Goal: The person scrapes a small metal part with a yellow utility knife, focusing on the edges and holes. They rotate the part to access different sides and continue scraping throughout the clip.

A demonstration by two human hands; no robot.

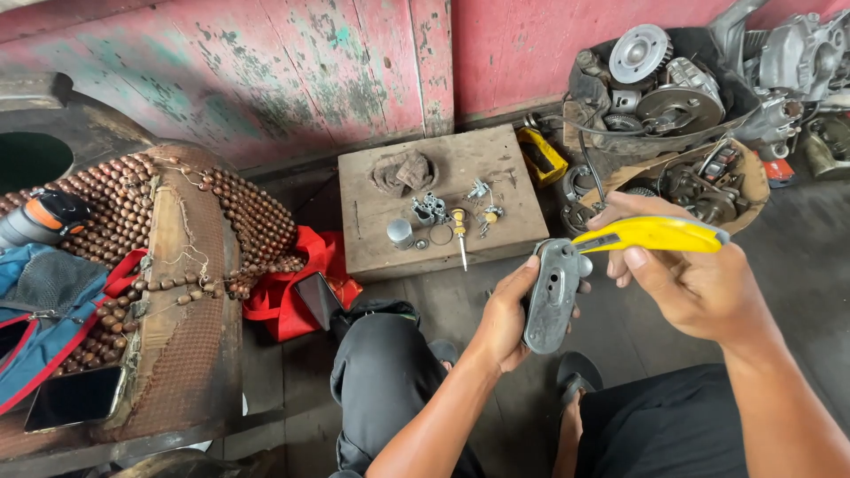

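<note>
While left fingers [518, 292] clasp grey metal cover [551, 296], right fingers [630, 261] pinch yellow knife [653, 235].

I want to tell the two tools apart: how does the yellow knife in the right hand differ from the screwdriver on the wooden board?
The yellow knife is held in the air by the right hand; the screwdriver lies untouched on the wooden board. The knife looks broad, curved and all yellow; the screwdriver looks thin, with a short pale handle and a bare metal shaft. Both are small hand tools.
</note>
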